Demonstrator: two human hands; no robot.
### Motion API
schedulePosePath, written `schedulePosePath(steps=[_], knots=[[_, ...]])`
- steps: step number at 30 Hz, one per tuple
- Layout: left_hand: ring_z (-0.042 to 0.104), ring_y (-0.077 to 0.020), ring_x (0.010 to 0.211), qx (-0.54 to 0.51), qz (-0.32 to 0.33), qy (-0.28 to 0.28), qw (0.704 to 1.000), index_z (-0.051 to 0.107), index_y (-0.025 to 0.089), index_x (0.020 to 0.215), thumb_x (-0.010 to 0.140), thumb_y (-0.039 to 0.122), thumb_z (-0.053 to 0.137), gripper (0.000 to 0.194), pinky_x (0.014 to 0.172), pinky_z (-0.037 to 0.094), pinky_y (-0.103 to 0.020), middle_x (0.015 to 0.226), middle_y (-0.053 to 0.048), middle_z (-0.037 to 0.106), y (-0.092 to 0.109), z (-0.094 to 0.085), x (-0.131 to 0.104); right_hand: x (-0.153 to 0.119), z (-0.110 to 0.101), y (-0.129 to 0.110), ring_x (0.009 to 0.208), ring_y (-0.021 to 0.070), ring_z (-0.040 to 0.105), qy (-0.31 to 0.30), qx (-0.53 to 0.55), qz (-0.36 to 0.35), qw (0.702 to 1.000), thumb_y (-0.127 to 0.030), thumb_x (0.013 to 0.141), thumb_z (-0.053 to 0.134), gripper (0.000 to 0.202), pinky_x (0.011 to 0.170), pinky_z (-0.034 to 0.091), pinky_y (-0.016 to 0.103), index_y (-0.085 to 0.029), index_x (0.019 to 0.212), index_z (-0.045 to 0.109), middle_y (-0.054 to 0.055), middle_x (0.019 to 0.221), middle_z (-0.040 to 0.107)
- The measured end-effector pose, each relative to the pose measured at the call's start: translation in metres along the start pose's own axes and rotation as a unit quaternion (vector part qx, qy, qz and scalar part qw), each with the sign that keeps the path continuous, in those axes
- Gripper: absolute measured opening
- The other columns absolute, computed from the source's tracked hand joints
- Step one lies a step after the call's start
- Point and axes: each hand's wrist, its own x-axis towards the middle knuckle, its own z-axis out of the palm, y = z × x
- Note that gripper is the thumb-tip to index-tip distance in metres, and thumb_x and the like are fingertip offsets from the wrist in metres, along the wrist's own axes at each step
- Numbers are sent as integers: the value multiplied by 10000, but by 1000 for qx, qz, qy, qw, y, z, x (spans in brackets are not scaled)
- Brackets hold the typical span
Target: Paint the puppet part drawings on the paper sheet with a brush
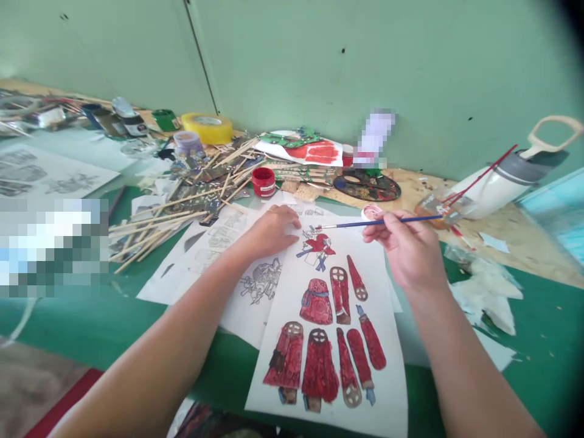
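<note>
Blue brush tip at the small drawing, handle end toward the bench's right edge

Nearest, the long painted sheet lies by the near edge of the bench, its long axis running away from that edge. Red robe-like pieces fill its near and middle parts; a small partly coloured drawing sits at its far end.

The paintbrush is over that far end. Its middle is hidden by the right hand, whose fingers grasp it. The bristles point left at the drawing; whether they touch is too small to tell. The long axis runs roughly along the bench's far edge.

The left hand rests with released, slightly bent fingers on the paper left of the drawing. The left forearm partly covers line-drawn sheets lying under the painted one. A small paint lid shows just beyond the right fingers; contact is unclear.

Farther off are loose wooden sticks, an open red paint jar, a dark palette and yellow tape. Toward the right edge, red sticks cross a white bottle. Blurred blocks mask the left side and a spot by the green wall.
</note>
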Motion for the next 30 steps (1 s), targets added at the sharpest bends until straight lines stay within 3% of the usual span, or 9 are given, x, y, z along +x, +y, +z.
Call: schedulePosePath(steps=[10,18,30], knots=[[616,-262,1188,22,-24,-7,999,725,186,979,786,158,700,197,1121,451,-439,1258,-90,681,8,-2,-1,2,-1,6,671,162,732,-5,-3,11,1000,-307,812,773,140,651,620,308,-177,850,739,25,810,729],[616,-280,1181,37,-23,-7,999,721,191,983,793,158,692,195,1103,466,-453,1219,-90,693,9,-2,-2,-1,-1,15,713,178,751,-51,-33,13,998,-360,878,759,182,738,630,359,-178,877,739,33,808,754],[618,-263,1163,11,-18,19,1000,714,191,945,771,132,697,185,1094,468,-445,1230,-89,649,5,2,-3,1,-3,20,693,193,755,-14,-32,1,999,-380,910,723,203,736,643,386,-177,896,733,35,758,758]])
